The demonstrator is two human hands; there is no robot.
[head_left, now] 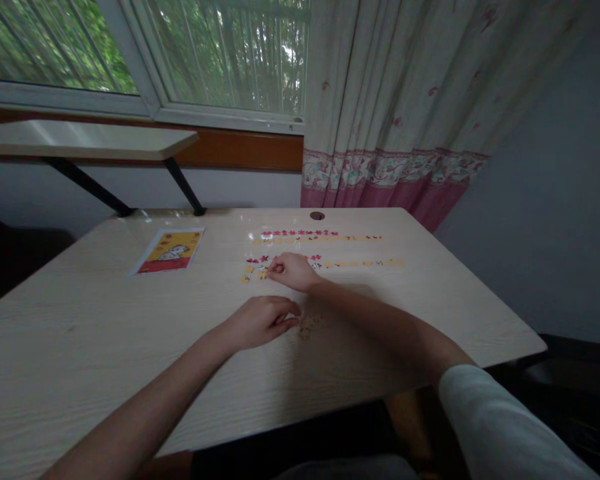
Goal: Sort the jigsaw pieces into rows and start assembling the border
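Two rows of small red and yellow puzzle pieces lie on the pale wooden table [80,347]: a far row [320,236] and a near row [355,263]. My right hand [293,271] reaches over the left end of the near row, fingers pinched together on a small piece there. My left hand [260,321] rests on the table closer to me, fingers curled loosely, next to a small heap of loose brownish pieces [310,327]. What it holds, if anything, is hidden.
A yellow and red picture sheet [169,250] lies at the table's far left. A round cable hole [317,215] sits at the far edge. Behind are a raised shelf [85,141], a window, and a flowered curtain [390,107].
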